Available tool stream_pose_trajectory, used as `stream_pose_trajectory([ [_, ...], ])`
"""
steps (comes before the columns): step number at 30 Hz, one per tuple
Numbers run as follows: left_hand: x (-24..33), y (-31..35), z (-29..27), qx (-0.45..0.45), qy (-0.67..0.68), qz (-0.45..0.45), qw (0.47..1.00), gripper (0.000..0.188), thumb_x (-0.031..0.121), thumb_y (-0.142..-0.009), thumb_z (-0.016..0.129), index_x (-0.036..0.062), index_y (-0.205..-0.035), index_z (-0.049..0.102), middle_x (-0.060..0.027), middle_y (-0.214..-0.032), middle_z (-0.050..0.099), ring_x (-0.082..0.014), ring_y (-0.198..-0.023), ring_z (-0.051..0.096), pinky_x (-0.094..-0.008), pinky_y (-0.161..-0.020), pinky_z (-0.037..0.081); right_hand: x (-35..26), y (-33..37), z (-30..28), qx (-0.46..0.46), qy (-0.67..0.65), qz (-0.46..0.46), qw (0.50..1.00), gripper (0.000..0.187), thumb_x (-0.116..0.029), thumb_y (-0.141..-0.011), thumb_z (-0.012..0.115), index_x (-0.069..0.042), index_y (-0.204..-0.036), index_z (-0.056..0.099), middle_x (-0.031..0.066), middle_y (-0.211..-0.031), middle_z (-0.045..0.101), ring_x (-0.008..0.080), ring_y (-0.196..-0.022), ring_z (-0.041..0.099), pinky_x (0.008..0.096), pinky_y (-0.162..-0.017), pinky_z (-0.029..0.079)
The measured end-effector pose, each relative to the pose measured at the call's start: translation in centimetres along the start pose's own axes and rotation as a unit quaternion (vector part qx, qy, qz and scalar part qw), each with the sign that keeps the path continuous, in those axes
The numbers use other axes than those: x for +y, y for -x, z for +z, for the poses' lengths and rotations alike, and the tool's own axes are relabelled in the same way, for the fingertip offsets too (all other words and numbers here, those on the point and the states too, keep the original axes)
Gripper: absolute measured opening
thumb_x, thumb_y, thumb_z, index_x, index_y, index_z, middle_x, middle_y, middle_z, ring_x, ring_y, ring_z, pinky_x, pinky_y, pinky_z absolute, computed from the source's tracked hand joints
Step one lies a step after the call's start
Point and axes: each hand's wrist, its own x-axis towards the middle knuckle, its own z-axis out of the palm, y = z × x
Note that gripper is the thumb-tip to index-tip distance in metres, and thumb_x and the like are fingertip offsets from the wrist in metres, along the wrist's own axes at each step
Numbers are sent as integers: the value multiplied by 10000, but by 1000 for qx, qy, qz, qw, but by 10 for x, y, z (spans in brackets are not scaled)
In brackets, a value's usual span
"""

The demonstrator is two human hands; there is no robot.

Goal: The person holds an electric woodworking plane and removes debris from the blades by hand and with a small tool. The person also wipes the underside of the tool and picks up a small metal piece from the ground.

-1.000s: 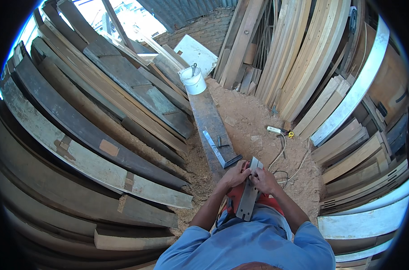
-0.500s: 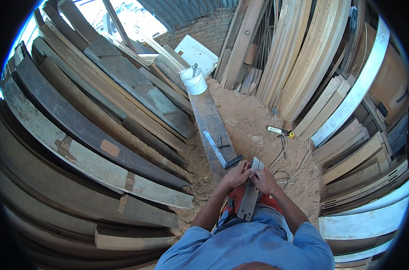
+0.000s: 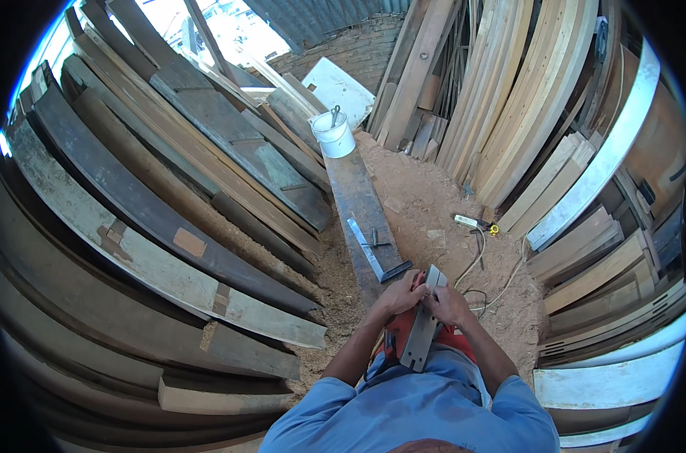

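A red power planer [image 3: 420, 332] with a grey metal base lies turned up in front of my chest, over the near end of a long dark plank [image 3: 360, 208]. My left hand [image 3: 398, 294] grips the planer at its front left side. My right hand [image 3: 447, 305] is closed on the front end of the grey base. Just beyond my hands a metal try square [image 3: 373, 254] with a dark handle lies on the plank, with a small dark tool beside it. A white bucket [image 3: 334, 136] holding tools stands at the plank's far end.
Old planks [image 3: 169, 226] are stacked on the left, pale curved boards [image 3: 524, 113] lean on the right. Sawdust covers the earth floor. A pale cable [image 3: 479, 264] runs to a white socket block [image 3: 467, 221] with a yellow item beside it.
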Motion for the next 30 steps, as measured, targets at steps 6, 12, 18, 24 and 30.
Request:
stream_pose_trajectory([
  [6, -5, 3, -2, 13, -1, -10, 1000, 682, 497, -986, 566, 63, -1491, 416, -269, -1317, 629, -427, -1243, 611, -469, -1043, 468, -7, 3, -2, 3, -13, -19, 1000, 340, -347, -1015, 565, -38, -915, 664, 128, -713, 711, 340, -735, 728, 477, -711, 545],
  [12, 9, 2, 0, 12, -64, 16, 998, 658, 414, -1037, 563, 19, -1527, 371, -235, -1283, 661, -320, -1172, 656, -402, -1003, 495, 17, -4, 11, 68, 15, -72, 995, 348, -360, -1000, 579, -41, -893, 666, 136, -733, 717, 338, -761, 730, 473, -719, 543],
  [18, 3, 1, -1, 2, -44, 12, 999, 647, 415, -1036, 567, 19, -1514, 384, -228, -1248, 672, -314, -1143, 666, -404, -988, 502, -1, -5, 3, 7, 7, 7, 1000, 398, -388, -988, 579, -14, -876, 656, 205, -833, 726, 386, -863, 720, 494, -762, 539],
  [24, -13, 1, -2, 19, -23, 19, 999, 634, 404, -1036, 572, 10, -1500, 393, -224, -1235, 676, -301, -1125, 671, -402, -977, 508, -16, -2, -2, 7, -1, -1, 1000, 451, -434, -992, 551, -7, -890, 656, 220, -876, 730, 392, -891, 719, 511, -773, 537],
  [30, 5, -1, 2, 3, -32, 15, 999, 622, 392, -1036, 574, 12, -1496, 399, -228, -1244, 673, -297, -1135, 668, -401, -978, 508, 16, -7, 11, 53, 19, -54, 997, 404, -402, -983, 583, -12, -900, 647, 220, -887, 730, 388, -889, 722, 498, -766, 541],
])
